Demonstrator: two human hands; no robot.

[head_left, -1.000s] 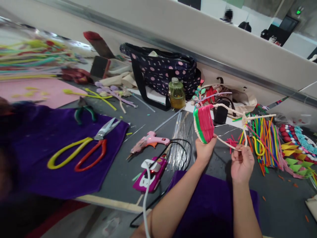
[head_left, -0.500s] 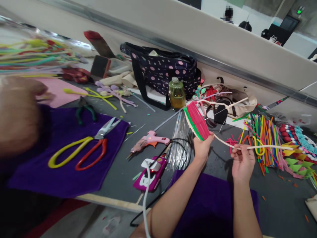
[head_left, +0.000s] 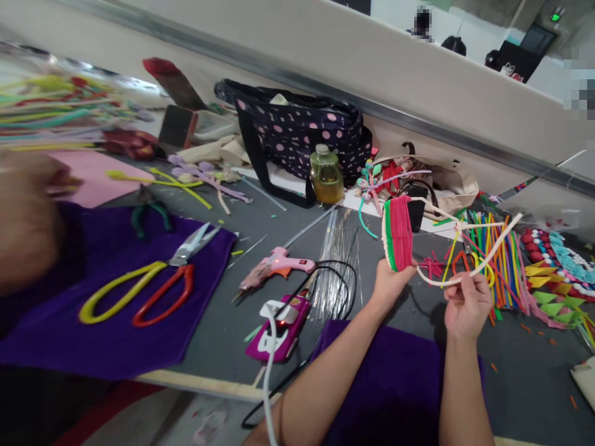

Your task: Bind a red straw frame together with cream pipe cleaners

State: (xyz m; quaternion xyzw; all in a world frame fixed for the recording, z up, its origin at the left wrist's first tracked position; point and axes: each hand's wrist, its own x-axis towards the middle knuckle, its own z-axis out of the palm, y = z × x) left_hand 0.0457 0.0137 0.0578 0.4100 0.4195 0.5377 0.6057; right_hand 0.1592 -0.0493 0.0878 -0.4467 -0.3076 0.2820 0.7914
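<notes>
My left hand [head_left: 391, 286] is closed on the lower end of a pink, green and white striped craft piece [head_left: 400, 234], which looks like a watermelon slice built from pipe cleaners and stands nearly upright. From its top and bottom ends run cream pipe cleaners. The lower cream pipe cleaner [head_left: 498, 249] curves across to my right hand [head_left: 468, 306], which pinches it between thumb and fingers. Its free end points up and to the right. The upper strand reaches a small knotted joint [head_left: 459, 227] above my right hand.
A pink glue gun [head_left: 279, 267] and a purple power bank [head_left: 281, 331] with cables lie left of my arms. Large scissors [head_left: 160, 269] rest on a purple cloth [head_left: 153, 353]. Another person's blurred hand [head_left: 28, 210] is at far left. Coloured pipe cleaners [head_left: 499, 263] lie at right.
The striped piece has moved right and turned more upright. My right hand has shifted slightly right, and the lower cream pipe cleaner now bends upward instead of running nearly level.
</notes>
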